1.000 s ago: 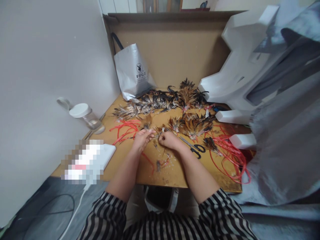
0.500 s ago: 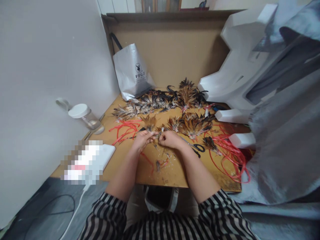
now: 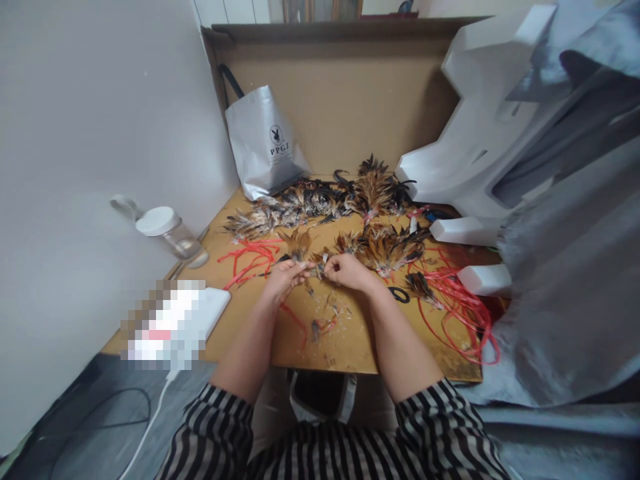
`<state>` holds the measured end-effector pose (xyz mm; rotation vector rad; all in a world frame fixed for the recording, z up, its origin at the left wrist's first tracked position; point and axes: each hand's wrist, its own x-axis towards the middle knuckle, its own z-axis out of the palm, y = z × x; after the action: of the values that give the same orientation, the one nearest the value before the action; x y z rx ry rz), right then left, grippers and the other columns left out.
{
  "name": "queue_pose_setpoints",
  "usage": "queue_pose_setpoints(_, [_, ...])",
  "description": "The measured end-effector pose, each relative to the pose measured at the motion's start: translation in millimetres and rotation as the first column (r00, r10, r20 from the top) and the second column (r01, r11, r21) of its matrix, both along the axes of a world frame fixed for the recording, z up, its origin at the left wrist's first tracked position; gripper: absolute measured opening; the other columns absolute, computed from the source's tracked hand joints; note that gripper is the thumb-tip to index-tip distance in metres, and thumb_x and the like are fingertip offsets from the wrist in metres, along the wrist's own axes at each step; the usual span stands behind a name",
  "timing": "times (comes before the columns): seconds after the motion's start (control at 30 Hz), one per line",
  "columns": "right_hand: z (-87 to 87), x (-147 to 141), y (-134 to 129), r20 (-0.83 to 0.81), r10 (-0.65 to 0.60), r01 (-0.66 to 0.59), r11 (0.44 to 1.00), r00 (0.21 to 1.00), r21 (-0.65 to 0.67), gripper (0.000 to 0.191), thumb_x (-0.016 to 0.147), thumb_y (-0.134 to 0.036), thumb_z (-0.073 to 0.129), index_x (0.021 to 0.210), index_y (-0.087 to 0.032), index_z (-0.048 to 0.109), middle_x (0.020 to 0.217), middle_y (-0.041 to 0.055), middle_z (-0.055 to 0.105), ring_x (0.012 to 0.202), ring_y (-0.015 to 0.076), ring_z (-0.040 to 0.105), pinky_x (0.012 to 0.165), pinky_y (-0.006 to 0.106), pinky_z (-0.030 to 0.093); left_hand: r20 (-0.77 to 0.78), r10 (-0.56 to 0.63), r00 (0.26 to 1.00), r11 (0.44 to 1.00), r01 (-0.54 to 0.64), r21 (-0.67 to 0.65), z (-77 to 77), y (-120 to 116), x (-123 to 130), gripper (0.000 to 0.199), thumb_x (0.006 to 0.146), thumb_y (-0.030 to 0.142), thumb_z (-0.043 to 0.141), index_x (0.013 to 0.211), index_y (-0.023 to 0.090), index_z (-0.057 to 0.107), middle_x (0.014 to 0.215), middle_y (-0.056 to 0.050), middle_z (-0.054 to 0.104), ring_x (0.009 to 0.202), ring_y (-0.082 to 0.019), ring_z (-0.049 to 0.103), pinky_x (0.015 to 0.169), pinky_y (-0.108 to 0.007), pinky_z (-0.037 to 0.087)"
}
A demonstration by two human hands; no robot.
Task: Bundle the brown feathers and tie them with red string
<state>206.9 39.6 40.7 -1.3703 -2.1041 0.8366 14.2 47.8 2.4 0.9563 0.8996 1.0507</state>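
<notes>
The tabletop (image 3: 415, 347) carries it all, with white foam (image 3: 480, 93) along its right edge and a silver bag (image 3: 263, 143) upright at the back left corner. A long heap of feathers (image 3: 310, 203) lies across the back, and a shorter brown pile (image 3: 387, 250) nearer the middle. Red strings (image 3: 465, 317) coil toward the front right corner; more red strands (image 3: 245, 260) lie left of the hands, inside the left edge. Near that edge lean a bottle (image 3: 160, 222) and, closer to the front left corner, a white device (image 3: 217, 303). The right hand (image 3: 350, 270) has just drawn a little to the right, over the scissors (image 3: 399, 294), so that mostly one black handle ring shows. Its fingers are curled in, tips close together; whether they pinch anything, I cannot tell. The left hand (image 3: 285, 279) has barely moved, thumb and forefinger together, seemingly clamped on the base of a tuft (image 3: 299, 241) that fans up above it, left of centre. The wider gap between the hands suggests the left alone now steadies the tuft. Smallest are scraps (image 3: 315, 330) near the front edge.
</notes>
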Motion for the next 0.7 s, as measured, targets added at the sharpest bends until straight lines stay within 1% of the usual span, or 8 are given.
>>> queue_pose_setpoints(0.1, [3.1, 0.3, -1.8, -0.034, -0.011, 0.011, 1.000, 0.999, -0.003, 0.015, 0.061, -0.013, 0.048, 0.066, -0.012, 0.062, 0.059, -0.0010, 0.059, 0.053, 0.0080, 0.049, 0.052, 0.017, 0.035, -0.013, -0.024, 1.000, 1.000, 0.024, -0.015, -1.4, 0.3, -0.5, 0.023, 0.065, 0.025, 0.069, 0.079, 0.008, 0.066, 0.086, -0.013, 0.067, 0.053, -0.005, 0.055, 0.049, -0.014, 0.042])
queue_pose_setpoints(0.2, [3.1, -0.6, -3.0, -0.019, -0.009, 0.009, 1.000, 1.000, 0.021, 0.014, 0.061, -0.014, 0.047, 0.065, -0.013, 0.060, 0.059, -0.0012, 0.058, 0.053, 0.0077, 0.048, 0.052, 0.017, 0.034, -0.014, -0.037, 0.999, 0.999, 0.037, -0.015, -1.8, 0.3, -0.5, 0.022, 0.064, 0.025, 0.069, 0.077, 0.008, 0.066, 0.083, -0.013, 0.068, 0.054, -0.006, 0.055, 0.049, -0.015, 0.042])
queue_pose_setpoints(0.3, [2.5, -0.6, -3.3, -0.017, -0.003, 0.004, 0.999, 1.000, 0.050, 0.013, 0.062, -0.015, 0.046, 0.063, -0.013, 0.059, 0.058, -0.0013, 0.057, 0.053, 0.0076, 0.047, 0.052, 0.018, 0.034, -0.025, -0.050, 0.998, 0.999, 0.050, -0.020, -0.8, -0.3, 0.2, 0.021, 0.065, 0.026, 0.069, 0.074, 0.008, 0.066, 0.077, -0.012, 0.068, 0.052, -0.006, 0.054, 0.049, -0.015, 0.042])
queue_pose_setpoints(0.4, [2.1, -0.5, -2.8, -0.049, 0.006, -0.003, 0.998, 0.999, 0.060, 0.012, 0.062, -0.015, 0.047, 0.063, -0.013, 0.058, 0.059, -0.0012, 0.057, 0.054, 0.0077, 0.047, 0.053, 0.018, 0.034, -0.034, -0.047, 0.998, 0.999, 0.046, -0.028, 1.2, -1.5, 1.6, 0.021, 0.063, 0.027, 0.070, 0.072, 0.008, 0.066, 0.070, -0.009, 0.066, 0.051, -0.005, 0.054, 0.049, -0.015, 0.041])
queue_pose_setpoints(0.57, [1.7, -3.8, -1.1, -0.170, -0.010, 0.008, 1.000, 0.985, -0.013, 0.010, 0.064, -0.018, 0.049, 0.066, -0.013, 0.057, 0.058, -0.0017, 0.056, 0.053, 0.0074, 0.046, 0.054, 0.018, 0.036, -0.029, -0.040, 0.999, 0.999, 0.039, -0.038, 2.8, -3.5, 4.4, 0.021, 0.060, 0.026, 0.072, 0.067, 0.008, 0.064, 0.060, -0.006, 0.062, 0.048, -0.005, 0.052, 0.047, -0.015, 0.041])
queue_pose_setpoints(0.7, [1.2, -10.2, -1.5, -0.289, -0.044, 0.022, 0.997, 0.956, -0.079, 0.012, 0.064, -0.024, 0.054, 0.068, -0.013, 0.057, 0.058, -0.0017, 0.054, 0.052, 0.0073, 0.046, 0.052, 0.019, 0.036, -0.001, -0.020, 1.000, 0.999, 0.020, -0.049, 1.4, -3.8, 5.8, 0.021, 0.059, 0.026, 0.072, 0.065, 0.008, 0.062, 0.059, -0.004, 0.061, 0.048, -0.005, 0.052, 0.047, -0.015, 0.041])
